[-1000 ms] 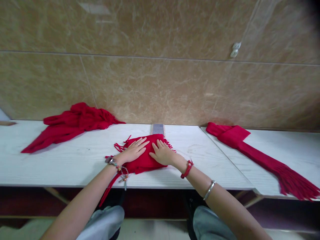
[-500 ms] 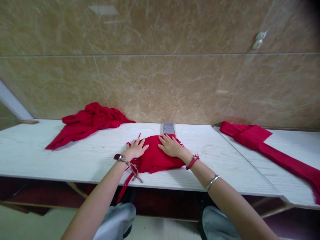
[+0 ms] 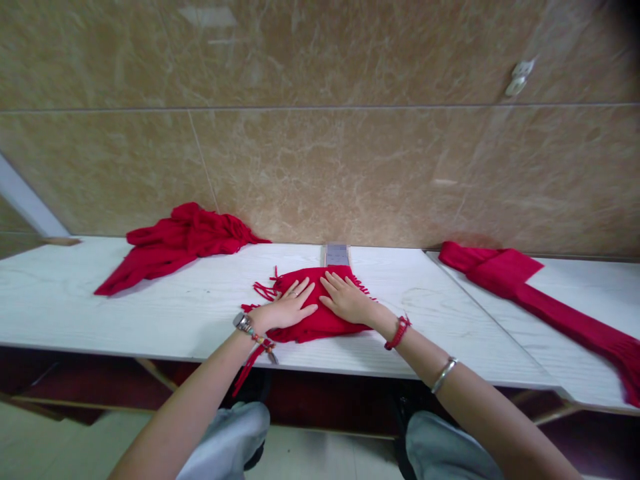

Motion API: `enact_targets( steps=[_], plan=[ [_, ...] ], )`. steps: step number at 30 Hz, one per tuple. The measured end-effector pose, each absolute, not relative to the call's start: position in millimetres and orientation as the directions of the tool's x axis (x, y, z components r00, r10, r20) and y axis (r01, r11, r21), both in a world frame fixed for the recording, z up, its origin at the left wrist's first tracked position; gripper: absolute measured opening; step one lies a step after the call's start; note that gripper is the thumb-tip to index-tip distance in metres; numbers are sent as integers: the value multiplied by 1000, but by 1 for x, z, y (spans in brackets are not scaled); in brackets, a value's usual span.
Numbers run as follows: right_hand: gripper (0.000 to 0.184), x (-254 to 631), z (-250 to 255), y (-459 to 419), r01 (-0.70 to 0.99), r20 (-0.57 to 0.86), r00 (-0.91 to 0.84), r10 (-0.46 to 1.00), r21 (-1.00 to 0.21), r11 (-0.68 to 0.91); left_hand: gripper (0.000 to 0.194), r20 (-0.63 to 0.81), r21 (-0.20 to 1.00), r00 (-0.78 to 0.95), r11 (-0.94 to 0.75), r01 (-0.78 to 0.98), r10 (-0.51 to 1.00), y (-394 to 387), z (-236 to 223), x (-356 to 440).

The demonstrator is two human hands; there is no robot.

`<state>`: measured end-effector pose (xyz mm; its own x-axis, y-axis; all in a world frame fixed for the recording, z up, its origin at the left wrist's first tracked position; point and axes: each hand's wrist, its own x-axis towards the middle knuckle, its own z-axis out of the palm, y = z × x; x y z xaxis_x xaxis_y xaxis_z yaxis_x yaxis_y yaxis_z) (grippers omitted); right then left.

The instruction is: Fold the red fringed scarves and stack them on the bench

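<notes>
A folded red scarf [image 3: 305, 327] with fringe at both sides lies on the white tabletop in front of me. My left hand [image 3: 291, 305] rests flat on its left half, fingers spread, a ring on one finger. On the upper right half lies my right hand [image 3: 347, 298], palm down with the fingers stretched out. Neither hand grips the cloth. Some fringe strands hang over the table's front edge below my left wrist. Behind the scarf, a phone-like flat object [image 3: 337, 255] sits by the wall, its lower end against the cloth.
A crumpled red cloth [image 3: 185, 240] lies at the back left. Another red scarf [image 3: 545, 307], folded into a long strip with fringe, stretches across the right side. The white table [image 3: 125, 320] meets a brown marbled wall [image 3: 320, 173]. A seam crosses the tabletop at right.
My left hand has moved right from the fringed edge onto the middle of the folded scarf. My right hand has shifted slightly right and stays flat on the cloth.
</notes>
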<state>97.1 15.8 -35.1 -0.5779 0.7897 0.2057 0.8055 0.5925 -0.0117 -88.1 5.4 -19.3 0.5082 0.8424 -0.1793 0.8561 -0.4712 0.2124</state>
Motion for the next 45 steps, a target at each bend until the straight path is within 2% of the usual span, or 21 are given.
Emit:
enact_targets(
  steps=[3,6,8,10,12,16,19,21,25,28,31,35,38,45],
  plan=[
    [53,108,-36,18,782,213,-596,774,-66,620,65,-214,202,479,-441,875,852,4,-14,-91],
    [50,131,-30,25,776,273,-562,781,-153,612,60,-215,129,424,-405,905,880,-1,-4,-87],
    [47,151,-27,29,795,336,-501,798,-186,577,55,-166,71,407,-401,913,898,-7,2,-82],
    [47,169,-29,31,808,353,-486,799,-166,565,54,-78,47,423,-421,906,903,-13,7,-73],
    [47,183,-36,29,779,315,-562,765,-108,617,58,-17,60,476,-474,879,880,-19,10,-61],
    [43,191,-53,15,651,142,-754,642,34,758,72,-49,114,624,-616,779,780,-28,11,-32],
    [42,191,-59,4,663,81,-748,658,125,738,86,-93,95,638,-631,770,764,-29,6,-15],
    [44,192,-60,0,715,95,-699,709,123,688,89,-119,78,618,-614,786,777,-28,3,-10],
    [45,194,-58,-4,761,98,-649,755,88,643,75,-108,59,585,-582,811,804,-25,1,-10],
    [44,194,-57,-5,769,115,-639,760,61,637,73,-154,49,573,-573,818,805,-27,6,-14],
    [46,193,-56,-5,791,143,-603,784,-12,611,74,-204,46,564,-568,822,800,-30,11,-18],
    [48,193,-53,-6,774,107,-617,779,-92,626,76,-222,38,550,-557,830,805,-30,12,-19],
    [48,193,-52,-7,768,86,-629,773,-82,635,75,-232,36,551,-559,828,802,-30,12,-18],
    [47,195,-52,-9,766,73,-643,763,37,642,73,-271,6,516,-535,845,812,-32,17,-24]
  ],
)
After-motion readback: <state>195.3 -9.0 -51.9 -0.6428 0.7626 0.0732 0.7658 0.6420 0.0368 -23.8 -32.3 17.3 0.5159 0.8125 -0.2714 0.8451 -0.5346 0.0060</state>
